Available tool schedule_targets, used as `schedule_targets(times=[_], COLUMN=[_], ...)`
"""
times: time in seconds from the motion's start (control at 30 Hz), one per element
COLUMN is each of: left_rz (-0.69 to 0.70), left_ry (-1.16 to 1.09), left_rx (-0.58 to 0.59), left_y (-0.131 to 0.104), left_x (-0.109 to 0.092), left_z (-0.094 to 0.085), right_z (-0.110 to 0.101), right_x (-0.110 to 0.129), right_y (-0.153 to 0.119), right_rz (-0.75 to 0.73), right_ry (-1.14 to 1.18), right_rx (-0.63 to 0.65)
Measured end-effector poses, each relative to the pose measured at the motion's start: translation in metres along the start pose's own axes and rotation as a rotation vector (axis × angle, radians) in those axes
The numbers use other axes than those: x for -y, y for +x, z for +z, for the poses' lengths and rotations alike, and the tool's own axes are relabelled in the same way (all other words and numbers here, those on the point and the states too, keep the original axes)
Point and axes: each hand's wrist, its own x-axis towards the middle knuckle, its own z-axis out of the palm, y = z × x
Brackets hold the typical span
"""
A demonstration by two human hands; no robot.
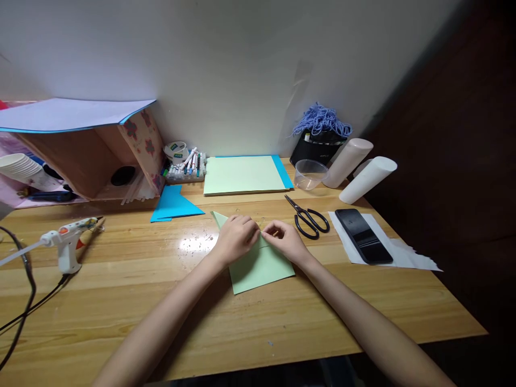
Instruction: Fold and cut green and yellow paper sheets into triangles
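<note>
So, going left to right on my wooden table (100, 301): there's a blue paper piece (173, 204) off to the far left, well apart from my fingers. Next up, the pointed tip of the green paper (260, 271) pokes out past my left hand (237, 236), toward far left. That hand comes in from the near left, back up, fingers curled over the sheet; can't tell if thumb and fingers meet, knuckles cover it. The paper's right under both hands, wide part spreading toward me, a crease-looking line just near of my fingertips. Long axis? Hard to call, too much is covered. My right hand (285, 241) angles in from the near right, thumb and index rounded into a loop, tips together, pinching the paper I'd say. Neither hand's nearer tbh. Black-handled scissors (310, 221) lie just right of it.
</note>
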Motion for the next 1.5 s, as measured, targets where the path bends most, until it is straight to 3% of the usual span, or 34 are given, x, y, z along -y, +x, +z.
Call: schedule_targets(times=[0.13,0.47,0.7,0.87,1.03,1.23,1.5], left_rz=[-0.025,0.034,-0.072,-0.191,-0.218,-0.254,-0.293], left_ry=[0.008,-0.043,-0.118,-0.218,-0.316,-0.406,-0.507], left_rx=[0.007,0.017,-0.035,-0.013,0.052,0.167,0.31], left_y=[0.002,0.004,0.0,-0.003,-0.001,0.001,0.001], left_x=[-0.008,-0.01,0.006,0.017,0.006,-0.006,0.007], left_z=[-0.012,-0.034,-0.058,-0.08,-0.075,-0.06,-0.062], right_z=[-0.001,-0.015,-0.032,-0.034,-0.018,-0.011,-0.02], right_x=[0.003,0.013,0.004,0.013,0.025,0.03,0.029], right_y=[-0.001,-0.002,0.005,0.005,-0.006,-0.015,-0.011], right_rz=[-0.008,0.035,0.062,0.027,0.052,0.086,0.177], right_ry=[0.019,0.078,0.137,0.144,0.214,0.207,0.381], right_rx=[-0.047,0.033,-0.004,-0.028,0.176,0.177,0.164])
